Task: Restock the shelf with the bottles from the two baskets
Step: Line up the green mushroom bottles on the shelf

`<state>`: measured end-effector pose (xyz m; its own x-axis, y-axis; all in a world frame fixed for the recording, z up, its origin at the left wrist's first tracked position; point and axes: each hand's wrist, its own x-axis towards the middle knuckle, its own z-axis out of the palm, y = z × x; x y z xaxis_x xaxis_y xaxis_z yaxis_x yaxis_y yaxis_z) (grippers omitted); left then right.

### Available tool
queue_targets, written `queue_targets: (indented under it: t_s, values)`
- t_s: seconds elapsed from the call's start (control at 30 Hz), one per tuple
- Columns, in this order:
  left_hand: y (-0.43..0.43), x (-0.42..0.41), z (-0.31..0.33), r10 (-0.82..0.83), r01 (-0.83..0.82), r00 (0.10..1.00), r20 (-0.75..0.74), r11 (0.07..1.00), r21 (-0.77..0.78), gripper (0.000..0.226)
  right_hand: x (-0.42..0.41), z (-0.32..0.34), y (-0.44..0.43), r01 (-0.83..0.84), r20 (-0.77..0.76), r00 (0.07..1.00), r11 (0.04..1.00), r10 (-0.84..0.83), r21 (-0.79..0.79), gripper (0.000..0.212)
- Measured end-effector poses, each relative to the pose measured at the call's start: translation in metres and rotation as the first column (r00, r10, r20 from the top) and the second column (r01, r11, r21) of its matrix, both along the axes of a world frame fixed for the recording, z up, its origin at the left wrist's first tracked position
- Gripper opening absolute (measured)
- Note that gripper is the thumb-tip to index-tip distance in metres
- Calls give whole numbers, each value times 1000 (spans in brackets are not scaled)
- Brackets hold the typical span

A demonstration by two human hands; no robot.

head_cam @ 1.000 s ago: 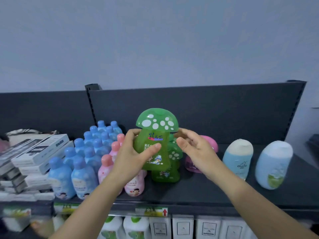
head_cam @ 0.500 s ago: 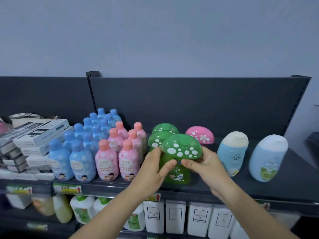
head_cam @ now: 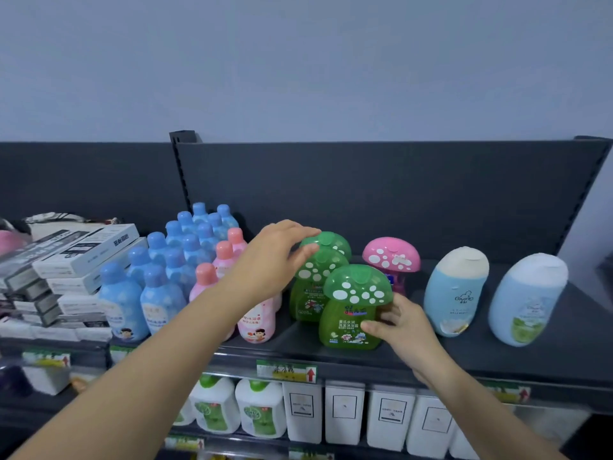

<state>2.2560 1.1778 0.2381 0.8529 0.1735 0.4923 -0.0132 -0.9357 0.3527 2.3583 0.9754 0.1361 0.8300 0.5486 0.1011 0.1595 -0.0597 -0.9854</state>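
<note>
— Status, right hand (head_cam: 403, 323)?
— Gripping the front bottle (head_cam: 351, 313), upright near the shelf (head_cam: 464, 355) edge.
— And left hand (head_cam: 275, 260)?
— Fingers loose, resting on the caps of the rear bottles (head_cam: 320, 272); holds nothing.

Soft, even, bluish indoor light. Shadows are faint, pooling beneath the bottles (head_cam: 349, 322) on the dark shelf (head_cam: 441, 355). The centre is fairly sharp; boxes (head_cam: 83, 254) at the left edge and lower price tags (head_cam: 46, 359) smear. The wide-angle lens bows the shelf.

Right hand (head_cam: 403, 323) around front green mushroom bottle (head_cam: 350, 315) on shelf (head_cam: 441, 355); left hand (head_cam: 273, 260) atop rear green bottles (head_cam: 310, 290).
</note>
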Motion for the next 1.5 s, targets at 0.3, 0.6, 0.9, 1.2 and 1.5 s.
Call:
queue_targets:
  t_s: [0.3, 0.6, 0.9, 1.2, 1.5]
  values:
    - [6, 17, -6, -52, 63, 974, -221, 997, 45, 56, -8, -13, 8, 47, 115, 993, 988, -30, -148, 46]
    - [17, 21, -5, -27, 52, 940, -339, 997, 65, 93, -27, -12, 41, 55, 197, 980, 990, -28, -133, 39]
    - [20, 14, -2, -114, 185, 915, -387, 971, 151, 76, -33, -12, 51, 67, 230, 973, 988, -33, -141, 43]
    - [18, 12, -2, -98, 182, 917, -387, 965, 187, 74, -31, -10, 46, 56, 244, 970, 979, -7, -196, 40]
    - [16, -4, -4, -54, 143, 945, -322, 955, 260, 73, -29, -9, 31, 85, 252, 967, 983, -41, -163, 42]
